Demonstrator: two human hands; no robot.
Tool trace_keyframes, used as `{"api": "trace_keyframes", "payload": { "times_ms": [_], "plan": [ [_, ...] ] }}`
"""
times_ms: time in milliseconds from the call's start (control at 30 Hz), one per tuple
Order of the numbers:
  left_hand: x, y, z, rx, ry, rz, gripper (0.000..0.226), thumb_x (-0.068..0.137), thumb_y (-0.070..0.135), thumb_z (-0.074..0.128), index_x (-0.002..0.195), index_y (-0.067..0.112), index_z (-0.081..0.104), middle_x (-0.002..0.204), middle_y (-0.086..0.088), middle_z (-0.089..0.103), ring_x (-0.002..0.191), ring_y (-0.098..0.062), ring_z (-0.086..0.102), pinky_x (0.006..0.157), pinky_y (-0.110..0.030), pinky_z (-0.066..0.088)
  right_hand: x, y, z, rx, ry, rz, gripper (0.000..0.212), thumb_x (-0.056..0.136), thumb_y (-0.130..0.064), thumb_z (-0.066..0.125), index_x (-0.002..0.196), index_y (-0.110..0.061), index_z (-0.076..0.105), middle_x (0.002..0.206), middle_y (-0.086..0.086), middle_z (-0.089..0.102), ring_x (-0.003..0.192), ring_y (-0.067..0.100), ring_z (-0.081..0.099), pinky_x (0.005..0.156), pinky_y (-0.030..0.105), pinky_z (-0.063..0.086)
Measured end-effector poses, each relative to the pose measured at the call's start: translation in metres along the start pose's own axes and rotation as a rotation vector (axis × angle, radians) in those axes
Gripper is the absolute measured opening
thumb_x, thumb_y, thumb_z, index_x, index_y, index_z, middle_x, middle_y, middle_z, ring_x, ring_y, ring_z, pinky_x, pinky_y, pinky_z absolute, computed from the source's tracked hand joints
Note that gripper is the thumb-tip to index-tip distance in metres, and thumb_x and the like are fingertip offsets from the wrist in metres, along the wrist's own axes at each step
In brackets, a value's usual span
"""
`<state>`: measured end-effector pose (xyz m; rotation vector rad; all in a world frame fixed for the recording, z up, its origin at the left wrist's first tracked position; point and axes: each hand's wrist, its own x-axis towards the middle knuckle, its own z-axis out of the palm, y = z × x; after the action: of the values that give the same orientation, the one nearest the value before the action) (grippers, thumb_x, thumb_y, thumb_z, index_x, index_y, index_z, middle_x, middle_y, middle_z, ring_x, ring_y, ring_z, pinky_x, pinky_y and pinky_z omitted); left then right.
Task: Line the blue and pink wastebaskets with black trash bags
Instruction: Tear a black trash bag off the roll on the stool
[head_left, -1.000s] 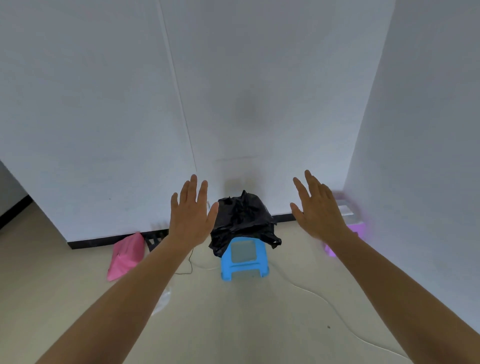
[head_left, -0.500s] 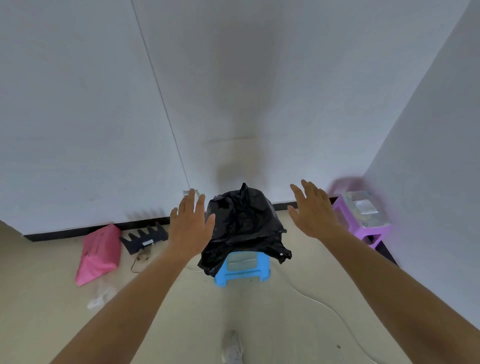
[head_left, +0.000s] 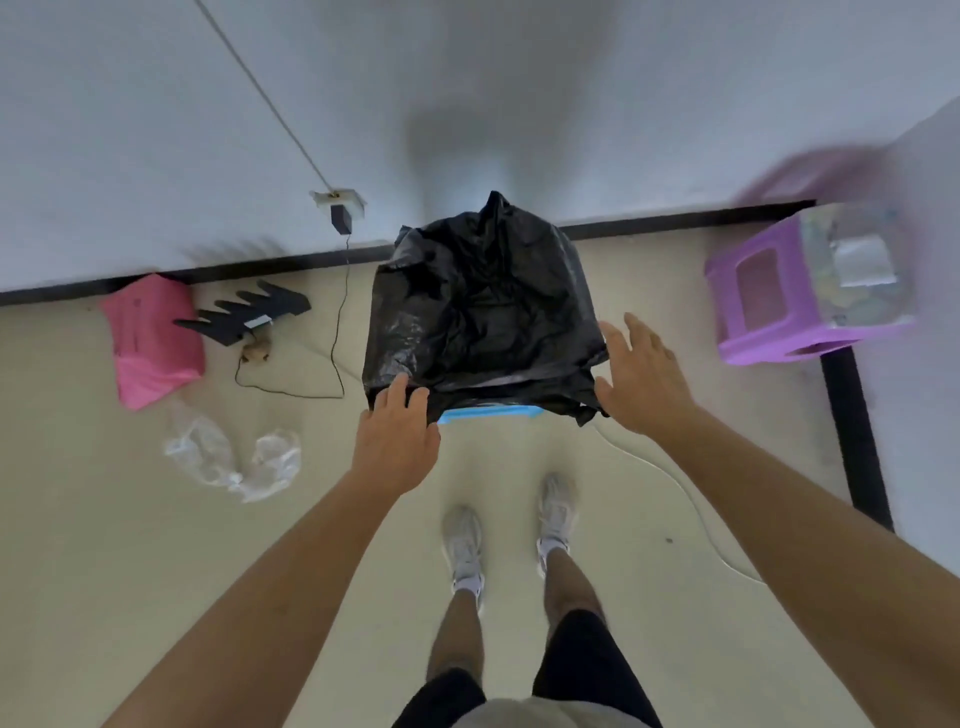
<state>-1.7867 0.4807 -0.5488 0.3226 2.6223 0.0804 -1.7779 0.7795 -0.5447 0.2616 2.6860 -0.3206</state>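
A black trash bag (head_left: 483, 306) is draped over a boxy shape in front of the wall, and a blue plastic edge (head_left: 488, 414) shows under its near side. My left hand (head_left: 397, 441) rests its fingertips on the bag's near left corner, fingers spread. My right hand (head_left: 641, 376) hovers open by the bag's near right corner, just beside the plastic. A pink wastebasket (head_left: 150, 338) lies on its side on the floor at the left by the baseboard. What the bag covers is hidden.
A purple stool (head_left: 763, 312) carrying a clear box stands at the right corner. A black comb-shaped piece (head_left: 249, 312), a plug with a thin black cable (head_left: 340, 291), crumpled clear plastic (head_left: 228, 457) and a white cable (head_left: 691, 499) lie on the floor. My white shoes (head_left: 465, 545) stand just behind.
My view has tipped down toward the floor. Both hands dropped from raised and apart to the bag's near corners, and the left now touches it.
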Motion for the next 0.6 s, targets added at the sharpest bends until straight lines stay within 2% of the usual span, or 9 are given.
{"api": "trace_keyframes", "payload": {
  "times_ms": [67, 167, 267, 333, 400, 433, 533, 600],
  "plan": [
    [0.020, 0.010, 0.037, -0.030, -0.042, -0.004, 0.050, 0.094, 0.028, 0.049, 0.139, 0.011, 0.039, 0.159, -0.016, 0.016, 0.123, -0.034, 0.046, 0.087, -0.044, 0.047, 0.030, 0.010, 0.039, 0.061, -0.082, 0.062, 0.078, 0.091, -0.023, 0.059, 0.153, -0.012, 0.015, 0.159, 0.023, 0.011, 0.144, 0.040, 0.017, 0.113, 0.048, 0.025],
    [0.049, 0.027, 0.083, -0.004, -0.075, 0.048, 0.055, 0.092, 0.025, 0.052, 0.142, 0.013, 0.035, 0.162, -0.014, 0.000, 0.110, -0.032, 0.052, 0.070, -0.039, 0.050, 0.061, 0.016, 0.092, 0.120, -0.060, 0.104, 0.094, 0.085, -0.019, 0.068, 0.155, -0.011, 0.006, 0.159, 0.026, 0.003, 0.143, 0.044, 0.016, 0.112, 0.052, 0.028],
    [0.078, 0.035, 0.122, 0.047, -0.104, 0.069, 0.060, 0.092, 0.026, 0.052, 0.146, 0.019, 0.028, 0.162, -0.011, -0.010, 0.115, -0.034, 0.049, 0.071, -0.042, 0.052, 0.083, 0.020, 0.137, 0.101, 0.047, 0.058, 0.106, 0.079, -0.021, 0.078, 0.156, -0.017, 0.006, 0.159, 0.028, 0.001, 0.145, 0.046, 0.012, 0.115, 0.052, 0.024],
    [0.094, 0.034, 0.140, 0.056, -0.144, 0.037, 0.064, 0.093, 0.029, 0.051, 0.149, 0.016, 0.023, 0.162, -0.007, -0.013, 0.123, -0.034, 0.043, 0.078, -0.043, 0.053, 0.092, 0.024, 0.159, 0.105, 0.115, 0.004, 0.087, 0.083, -0.021, 0.074, 0.153, -0.018, 0.024, 0.159, 0.024, 0.010, 0.145, 0.042, 0.015, 0.116, 0.050, 0.024],
    [0.105, 0.031, 0.146, 0.027, -0.155, -0.003, 0.066, 0.093, 0.030, 0.051, 0.148, 0.008, 0.021, 0.162, -0.007, -0.004, 0.129, -0.033, 0.039, 0.087, -0.045, 0.049, 0.096, 0.026, 0.170, 0.183, 0.219, -0.023, 0.046, 0.092, -0.021, 0.061, 0.137, -0.015, 0.052, 0.154, 0.016, 0.034, 0.141, 0.036, 0.029, 0.110, 0.048, 0.033],
    [0.109, 0.030, 0.143, 0.002, -0.122, -0.015, 0.066, 0.093, 0.028, 0.052, 0.147, 0.005, 0.022, 0.162, -0.009, 0.003, 0.130, -0.033, 0.038, 0.092, -0.046, 0.047, 0.098, 0.025, 0.169, 0.245, 0.270, -0.015, 0.034, 0.096, -0.021, 0.055, 0.128, -0.014, 0.060, 0.146, 0.012, 0.045, 0.136, 0.033, 0.037, 0.104, 0.046, 0.040],
    [0.111, 0.031, 0.112, -0.031, 0.093, 0.030, 0.057, 0.091, 0.021, 0.053, 0.139, -0.002, 0.034, 0.153, -0.017, 0.028, 0.124, -0.036, 0.043, 0.095, -0.047, 0.045, 0.094, 0.018, 0.147, 0.413, 0.360, 0.023, 0.028, 0.100, -0.020, 0.046, 0.121, -0.014, 0.063, 0.132, 0.005, 0.058, 0.119, 0.027, 0.052, 0.087, 0.038, 0.047],
    [0.107, 0.029, 0.080, -0.021, 0.234, 0.075, 0.051, 0.087, 0.017, 0.054, 0.132, -0.004, 0.041, 0.144, -0.021, 0.039, 0.118, -0.039, 0.046, 0.094, -0.047, 0.044, 0.089, 0.009, 0.119, 0.487, 0.395, 0.007, 0.028, 0.100, -0.017, 0.045, 0.122, -0.012, 0.062, 0.128, 0.006, 0.059, 0.112, 0.027, 0.056, 0.085, 0.039, 0.049]
  ]
}}
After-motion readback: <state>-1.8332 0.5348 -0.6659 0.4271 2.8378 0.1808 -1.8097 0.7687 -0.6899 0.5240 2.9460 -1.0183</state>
